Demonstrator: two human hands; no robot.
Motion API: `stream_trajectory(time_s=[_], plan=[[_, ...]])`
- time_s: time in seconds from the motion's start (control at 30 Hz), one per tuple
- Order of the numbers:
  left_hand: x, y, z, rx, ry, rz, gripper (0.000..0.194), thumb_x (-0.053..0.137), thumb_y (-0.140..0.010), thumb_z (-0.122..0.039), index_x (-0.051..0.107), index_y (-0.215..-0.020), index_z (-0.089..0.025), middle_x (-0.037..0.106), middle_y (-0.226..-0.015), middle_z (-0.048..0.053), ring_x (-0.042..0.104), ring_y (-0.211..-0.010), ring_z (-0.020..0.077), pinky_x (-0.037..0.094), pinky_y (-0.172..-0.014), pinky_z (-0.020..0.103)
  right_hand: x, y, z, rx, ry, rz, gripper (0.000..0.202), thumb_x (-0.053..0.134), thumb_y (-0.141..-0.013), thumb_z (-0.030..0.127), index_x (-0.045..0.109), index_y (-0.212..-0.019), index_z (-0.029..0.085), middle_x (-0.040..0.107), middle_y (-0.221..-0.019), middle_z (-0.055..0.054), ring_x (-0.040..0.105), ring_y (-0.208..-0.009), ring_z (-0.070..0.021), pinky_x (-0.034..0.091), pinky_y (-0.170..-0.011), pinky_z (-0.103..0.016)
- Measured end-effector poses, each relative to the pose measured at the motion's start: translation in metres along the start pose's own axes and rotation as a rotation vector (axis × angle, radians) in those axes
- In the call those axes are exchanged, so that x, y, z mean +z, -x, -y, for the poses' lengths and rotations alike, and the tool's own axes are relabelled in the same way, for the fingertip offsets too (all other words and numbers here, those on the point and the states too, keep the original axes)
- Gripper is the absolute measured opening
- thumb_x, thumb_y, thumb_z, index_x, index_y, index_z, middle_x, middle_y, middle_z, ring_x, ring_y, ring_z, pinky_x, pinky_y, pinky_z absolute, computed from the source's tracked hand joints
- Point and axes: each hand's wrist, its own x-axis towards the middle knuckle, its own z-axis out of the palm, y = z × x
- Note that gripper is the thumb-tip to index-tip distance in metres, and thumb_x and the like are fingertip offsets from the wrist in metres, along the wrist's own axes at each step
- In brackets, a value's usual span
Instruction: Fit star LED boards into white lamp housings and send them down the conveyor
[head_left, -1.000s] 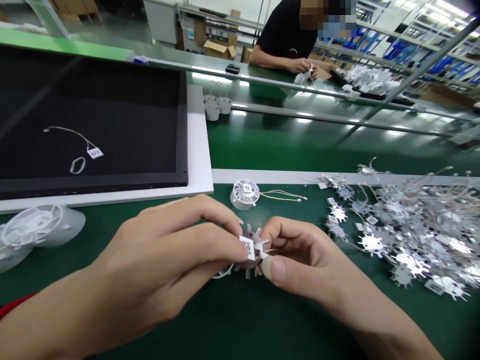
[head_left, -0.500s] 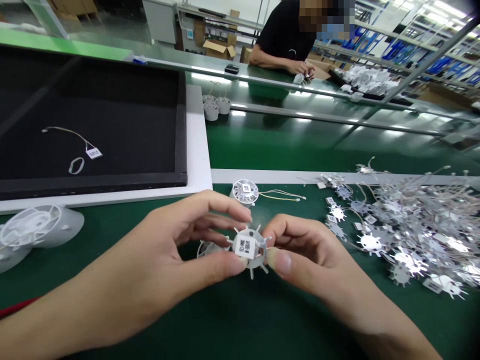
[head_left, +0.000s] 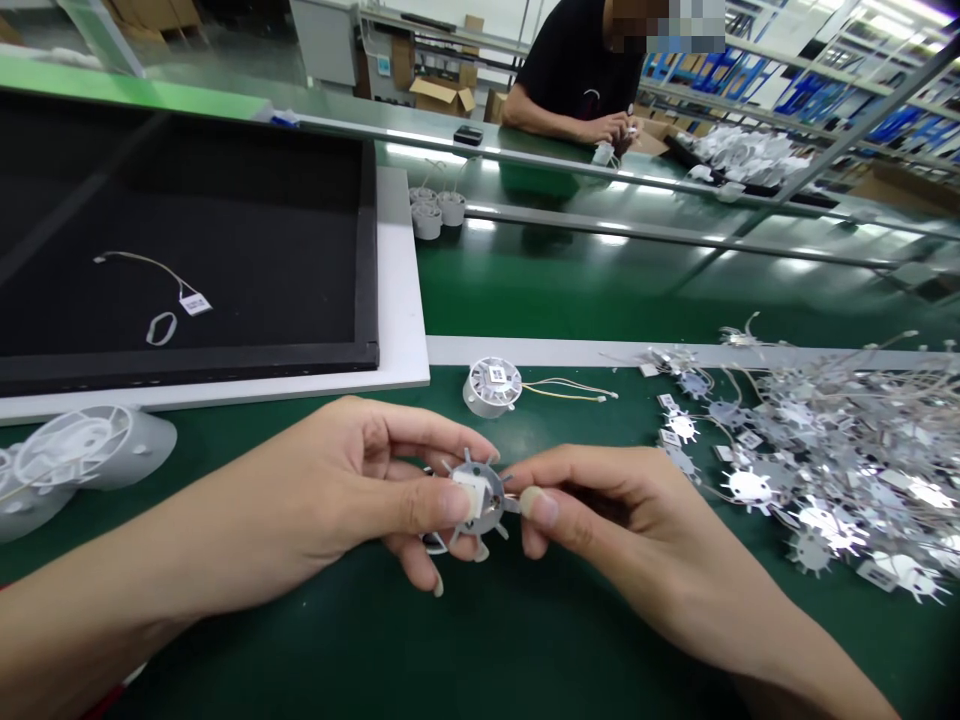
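Between the thumb and fingers of my left hand (head_left: 382, 490) is a spoked metal disc (head_left: 491, 505), silver with thin arms round its rim. The left thumb presses on a white block or label on its face. Behind the disc, partly covered by the fingers, shows a bit of a round white housing (head_left: 435, 543). My right hand (head_left: 592, 510) is closed in a pinch at the disc's right edge; whether it grips an arm or a wire there is hard to see. Just beyond my hands stands a round white housing with a labelled disc (head_left: 492, 386), its wires trailing right.
A large pile of spoked discs with wires (head_left: 817, 450) covers the right. White housings (head_left: 90, 450) sit at left, below a black-lined tray (head_left: 405, 280) holding a small wired label (head_left: 196, 303) and a loose ring (head_left: 161, 328). Across the bench a co-worker (head_left: 570, 80) handles white parts.
The disc has shifted slightly left and turned, and my left thumb now lies across its white label. My left fingers have come round beneath it. My right hand stays at its right edge.
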Motion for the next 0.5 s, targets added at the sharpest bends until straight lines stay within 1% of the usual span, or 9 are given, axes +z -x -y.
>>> stream_trajectory(time_s=[0.07,0.13,0.2,0.27,0.37,0.43,0.5], plan=[[-0.001,0.0,0.001,0.0,0.011,0.012,0.019,0.09,-0.092,-0.038,0.085,-0.108,-0.03,0.084,-0.088,-0.003,0.075,-0.064,0.0069,0.064,-0.065,0.009,0.0,0.0,0.001,-0.065,0.078,-0.024,0.018,0.066,-0.104,0.024,0.083,-0.097,0.022,0.08,-0.076,0.001,0.072,-0.067,-0.0105,0.054,-0.061,-0.016],[0.0,0.001,0.0,-0.013,0.007,0.016,0.02,0.092,-0.091,-0.041,0.085,-0.106,-0.03,0.084,-0.086,-0.003,0.074,-0.061,0.0071,0.063,-0.063,0.009,0.002,0.0,0.002,-0.179,0.181,-0.074,0.019,0.065,-0.103,0.017,0.081,-0.093,0.021,0.079,-0.076,0.003,0.072,-0.066,-0.009,0.054,-0.06,-0.014],[0.001,0.002,-0.002,-0.031,-0.016,-0.008,0.023,0.093,-0.089,-0.044,0.085,-0.104,-0.028,0.083,-0.085,-0.002,0.074,-0.06,0.008,0.063,-0.061,0.01,0.005,-0.001,-0.001,-0.328,0.302,-0.153,0.02,0.063,-0.102,0.01,0.078,-0.093,0.02,0.08,-0.077,0.004,0.072,-0.066,-0.0074,0.054,-0.061,-0.012],[0.003,0.002,-0.005,-0.054,-0.028,-0.039,0.027,0.094,-0.087,-0.046,0.085,-0.101,-0.025,0.081,-0.083,0.0,0.076,-0.065,0.0109,0.064,-0.061,0.011,0.007,-0.002,-0.007,-0.502,0.436,-0.227,0.02,0.062,-0.1,0.004,0.075,-0.097,0.019,0.082,-0.084,0.003,0.074,-0.069,-0.0074,0.055,-0.065,-0.014],[0.005,0.002,-0.009,-0.073,0.019,-0.065,0.029,0.096,-0.084,-0.043,0.085,-0.1,-0.022,0.079,-0.083,0.002,0.076,-0.072,0.014,0.066,-0.058,0.013,0.008,-0.001,-0.018,-0.719,0.694,-0.293,0.03,0.054,-0.098,-0.003,0.072,-0.108,0.019,0.086,-0.099,0.0,0.076,-0.076,-0.0107,0.057,-0.067,-0.021],[0.005,0.002,-0.01,-0.092,0.074,-0.064,0.029,0.097,-0.084,-0.04,0.085,-0.101,-0.021,0.078,-0.08,0.002,0.074,-0.07,0.0136,0.066,-0.056,0.014,0.007,0.002,-0.022,-0.81,0.873,-0.345,0.034,0.05,-0.1,-0.004,0.07,-0.113,0.019,0.086,-0.105,-0.004,0.074,-0.071,-0.013,0.055,-0.063,-0.028],[0.006,0.002,-0.01,-0.124,0.136,-0.055,0.029,0.097,-0.084,-0.039,0.085,-0.101,-0.02,0.078,-0.077,0.004,0.072,-0.065,0.0126,0.065,-0.054,0.014,0.005,0.008,-0.021,-0.874,1.021,-0.381,0.03,0.049,-0.104,0.0,0.071,-0.113,0.017,0.087,-0.107,-0.009,0.069,-0.063,-0.0149,0.052,-0.057,-0.032]])
